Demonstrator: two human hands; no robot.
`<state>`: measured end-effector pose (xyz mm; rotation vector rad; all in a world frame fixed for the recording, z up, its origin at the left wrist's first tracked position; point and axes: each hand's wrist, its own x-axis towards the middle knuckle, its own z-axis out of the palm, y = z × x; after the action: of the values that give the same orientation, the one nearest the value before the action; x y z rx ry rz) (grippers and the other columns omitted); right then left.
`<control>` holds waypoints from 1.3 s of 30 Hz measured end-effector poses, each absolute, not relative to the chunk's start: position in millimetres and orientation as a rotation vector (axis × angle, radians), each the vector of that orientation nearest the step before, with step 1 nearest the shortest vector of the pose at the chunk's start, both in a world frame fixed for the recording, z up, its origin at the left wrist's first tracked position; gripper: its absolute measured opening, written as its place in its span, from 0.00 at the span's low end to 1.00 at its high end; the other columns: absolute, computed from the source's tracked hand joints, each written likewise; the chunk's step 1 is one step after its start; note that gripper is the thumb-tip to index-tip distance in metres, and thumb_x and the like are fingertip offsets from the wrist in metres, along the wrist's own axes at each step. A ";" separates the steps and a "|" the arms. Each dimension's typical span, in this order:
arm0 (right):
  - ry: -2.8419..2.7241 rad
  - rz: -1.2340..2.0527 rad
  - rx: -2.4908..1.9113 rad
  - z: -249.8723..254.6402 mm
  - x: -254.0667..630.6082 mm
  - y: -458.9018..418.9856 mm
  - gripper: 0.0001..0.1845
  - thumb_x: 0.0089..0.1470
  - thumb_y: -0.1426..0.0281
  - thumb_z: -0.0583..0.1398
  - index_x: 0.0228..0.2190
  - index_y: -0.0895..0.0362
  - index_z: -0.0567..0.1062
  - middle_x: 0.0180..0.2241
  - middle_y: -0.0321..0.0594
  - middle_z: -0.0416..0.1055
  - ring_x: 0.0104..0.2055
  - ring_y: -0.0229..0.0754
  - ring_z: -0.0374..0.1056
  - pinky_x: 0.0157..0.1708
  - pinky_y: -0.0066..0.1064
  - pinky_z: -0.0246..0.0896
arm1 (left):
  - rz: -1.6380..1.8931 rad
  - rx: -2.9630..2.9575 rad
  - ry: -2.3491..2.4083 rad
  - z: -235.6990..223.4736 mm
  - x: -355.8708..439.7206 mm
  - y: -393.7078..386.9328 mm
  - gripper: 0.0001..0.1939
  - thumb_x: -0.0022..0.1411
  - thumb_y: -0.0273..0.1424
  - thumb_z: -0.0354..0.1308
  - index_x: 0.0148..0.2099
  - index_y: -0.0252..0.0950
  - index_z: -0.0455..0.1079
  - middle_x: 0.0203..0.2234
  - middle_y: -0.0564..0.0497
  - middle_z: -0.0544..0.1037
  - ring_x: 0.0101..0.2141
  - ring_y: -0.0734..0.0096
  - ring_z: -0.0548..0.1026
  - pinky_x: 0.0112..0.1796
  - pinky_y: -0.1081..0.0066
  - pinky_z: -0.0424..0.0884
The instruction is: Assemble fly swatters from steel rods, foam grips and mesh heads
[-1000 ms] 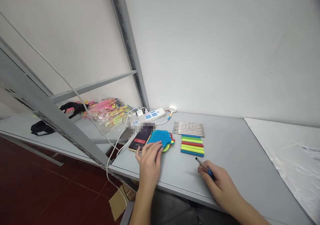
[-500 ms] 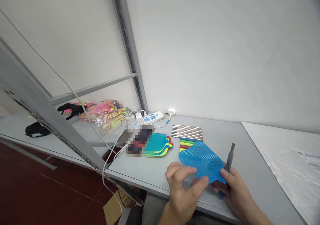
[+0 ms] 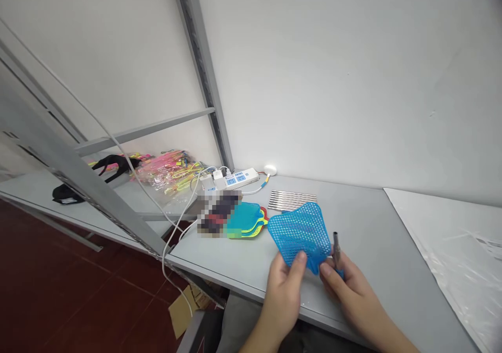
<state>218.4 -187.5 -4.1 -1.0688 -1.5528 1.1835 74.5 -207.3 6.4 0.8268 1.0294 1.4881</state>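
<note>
A blue perforated fly swatter head (image 3: 300, 232) is tilted up above the near part of the table. My left hand (image 3: 283, 290) grips its lower edge, thumb on the front face. Close by on the right, my right hand (image 3: 351, 287) is closed around a short metal tube (image 3: 337, 249) that points upward, with a bit of blue plastic (image 3: 340, 274) at its lower end. The right fingertips also reach the narrow neck of the swatter head; whether they pinch it I cannot tell. Behind the blue mesh, a row of metal rods (image 3: 292, 200) lies side by side.
Stacked swatter heads (image 3: 247, 218) in teal, yellow and red lie left of my hands, beside a blurred patch. A white power strip (image 3: 241, 178) with cables stands at the back. White plastic sheeting (image 3: 443, 232) covers the right side. A metal shelf post (image 3: 206, 76) rises at left.
My left hand has gone from loosely spread fingers to gripping the swatter head. The head has swung more upright and moved left, and my right hand with the tube has moved left too.
</note>
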 end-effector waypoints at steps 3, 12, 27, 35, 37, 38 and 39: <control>-1.642 1.209 -1.054 0.9 219.2 -190.5 0.21 0.63 0.54 0.51 0.51 0.53 0.67 0.26 0.34 0.66 0.29 0.40 0.65 0.34 0.31 0.65 | 1.670 0.651 0.962 17.1 66.5 -201.8 0.17 0.62 0.42 0.61 0.47 0.35 0.74 0.43 0.44 0.80 0.43 0.60 0.78 0.49 0.62 0.70; -2.029 1.147 -0.968 4.1 207.4 -196.6 0.17 0.67 0.60 0.47 0.47 0.51 0.71 0.40 0.39 0.73 0.40 0.42 0.69 0.42 0.31 0.63 | 1.822 0.514 0.807 42.0 50.9 -212.3 0.17 0.64 0.44 0.59 0.46 0.35 0.72 0.39 0.42 0.82 0.39 0.58 0.81 0.49 0.54 0.72; -2.124 1.040 -0.959 5.1 205.4 -196.6 0.14 0.67 0.63 0.48 0.43 0.52 0.72 0.38 0.39 0.75 0.37 0.41 0.70 0.39 0.30 0.61 | 1.821 0.520 0.849 31.4 58.7 -218.7 0.16 0.64 0.44 0.59 0.44 0.36 0.72 0.40 0.43 0.81 0.37 0.58 0.82 0.42 0.56 0.76; -2.123 1.022 -0.968 7.6 204.4 -196.8 0.15 0.67 0.62 0.48 0.42 0.52 0.72 0.37 0.38 0.75 0.37 0.42 0.71 0.42 0.31 0.62 | 1.808 0.561 0.884 31.2 55.3 -219.8 0.17 0.62 0.45 0.60 0.43 0.35 0.72 0.39 0.42 0.82 0.37 0.58 0.82 0.41 0.57 0.77; -2.117 1.014 -0.969 7.7 204.4 -196.3 0.15 0.67 0.62 0.48 0.42 0.52 0.72 0.37 0.39 0.75 0.37 0.42 0.71 0.43 0.32 0.63 | 1.800 0.571 0.886 30.0 55.3 -219.0 0.17 0.62 0.45 0.61 0.43 0.35 0.73 0.39 0.42 0.82 0.37 0.58 0.82 0.42 0.57 0.77; -2.110 1.009 -0.967 7.6 204.5 -196.0 0.15 0.67 0.62 0.48 0.42 0.52 0.72 0.37 0.39 0.75 0.37 0.42 0.71 0.43 0.32 0.63 | 1.795 0.577 0.883 29.2 55.2 -218.4 0.17 0.62 0.44 0.61 0.43 0.35 0.73 0.39 0.42 0.82 0.37 0.58 0.82 0.41 0.57 0.77; -2.106 1.007 -0.967 7.6 204.5 -195.8 0.15 0.67 0.62 0.48 0.42 0.52 0.72 0.37 0.39 0.75 0.38 0.43 0.71 0.43 0.32 0.63 | 1.793 0.582 0.880 28.5 54.8 -217.6 0.17 0.62 0.44 0.61 0.42 0.35 0.73 0.39 0.42 0.82 0.37 0.58 0.82 0.41 0.57 0.77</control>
<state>204.5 -195.8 7.6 -0.9668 -2.1056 1.0067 54.8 -217.6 28.5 0.5822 0.8803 1.7925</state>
